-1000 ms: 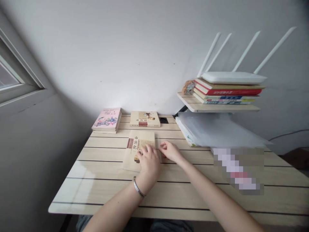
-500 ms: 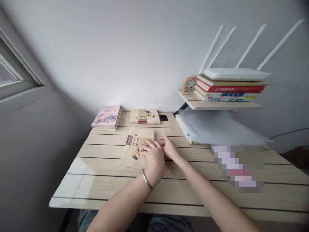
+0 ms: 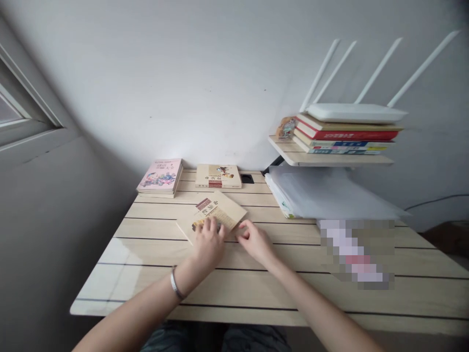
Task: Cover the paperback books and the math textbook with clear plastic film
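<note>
A beige paperback book (image 3: 229, 208) with Chinese characters and a small picture on its cover lies at a slant on the table, its top pointing up and to the right. My left hand (image 3: 209, 244) grips its lower right side, with curved fingers over the cover that hide part of the picture. At the book's right edge, my right hand (image 3: 254, 239) is closed, thumb and forefinger pinched together by the edge. The thumb of my left hand is hard to make out.
Behind lies a similar beige book (image 3: 219, 176); a stack of pink-covered books (image 3: 160, 177) is at the back left. At right, a raised shelf (image 3: 330, 159) bears several books and a white router (image 3: 361, 113). Papers under a translucent sheet (image 3: 326, 193) lie below it on the slatted table (image 3: 154, 278).
The book has turned clockwise from nearly straight to slanted. My left hand has moved left and toward me; my right hand has shifted slightly toward me, staying near the book's right edge.
</note>
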`<state>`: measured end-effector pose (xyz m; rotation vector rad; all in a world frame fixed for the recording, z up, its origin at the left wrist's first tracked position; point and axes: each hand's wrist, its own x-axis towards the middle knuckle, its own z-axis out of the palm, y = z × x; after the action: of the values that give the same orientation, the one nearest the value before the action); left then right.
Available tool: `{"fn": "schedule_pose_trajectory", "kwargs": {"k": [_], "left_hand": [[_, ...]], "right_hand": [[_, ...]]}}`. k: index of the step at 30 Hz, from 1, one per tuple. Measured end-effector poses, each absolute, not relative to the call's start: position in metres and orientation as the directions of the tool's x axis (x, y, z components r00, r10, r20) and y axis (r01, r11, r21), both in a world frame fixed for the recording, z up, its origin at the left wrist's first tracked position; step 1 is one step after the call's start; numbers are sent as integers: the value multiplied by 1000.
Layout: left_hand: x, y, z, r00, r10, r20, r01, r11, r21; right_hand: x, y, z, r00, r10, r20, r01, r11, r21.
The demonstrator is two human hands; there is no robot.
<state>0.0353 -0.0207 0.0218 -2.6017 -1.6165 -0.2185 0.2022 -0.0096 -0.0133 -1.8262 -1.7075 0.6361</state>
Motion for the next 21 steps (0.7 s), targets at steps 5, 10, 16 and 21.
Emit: {"fn": "schedule_pose_trajectory", "kwargs": {"k": [5,10,16,21], "left_hand": [[-8,-13,21,494,855,160,869,-490,-67],[-27,-1,15,634,765,112,768,-605,-210],[-24,3,14,664,745,68,724,-616,-312],[-12,0,18,634,769,85,747,-581,-323]], "right_hand": [[199,-21,-10,-121,983,141,808,180,-561],[216,-4,3,-313,820,478,798,500,-335],[226,25,3,-570,649,503,727,684,-60],[225,34,-2,-709,545,448,649,753,111]]}}
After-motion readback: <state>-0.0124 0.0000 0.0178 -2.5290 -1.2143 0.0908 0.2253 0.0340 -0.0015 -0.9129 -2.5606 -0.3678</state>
